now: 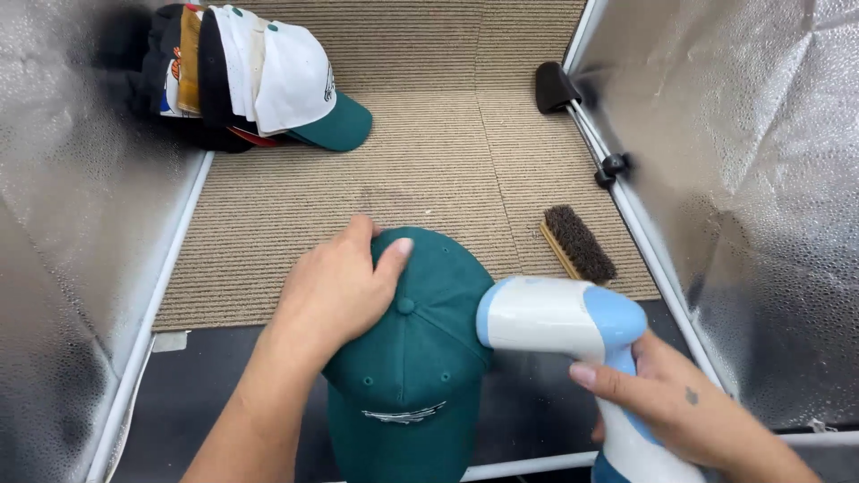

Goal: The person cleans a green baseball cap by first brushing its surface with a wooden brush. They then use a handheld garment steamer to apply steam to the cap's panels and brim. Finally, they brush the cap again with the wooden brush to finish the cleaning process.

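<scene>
A small makeshift cleaning booth for caps, like a workstation in a workshop or resale shop. Crinkled silver foil panels (743,179) on white frames wall in both sides. The floor is ribbed beige carpet (420,170) meeting a dark mat (215,385). A stack of baseball caps (242,76) waits in the far corner, and a wooden bristle brush (577,243) lies on the carpet.
</scene>
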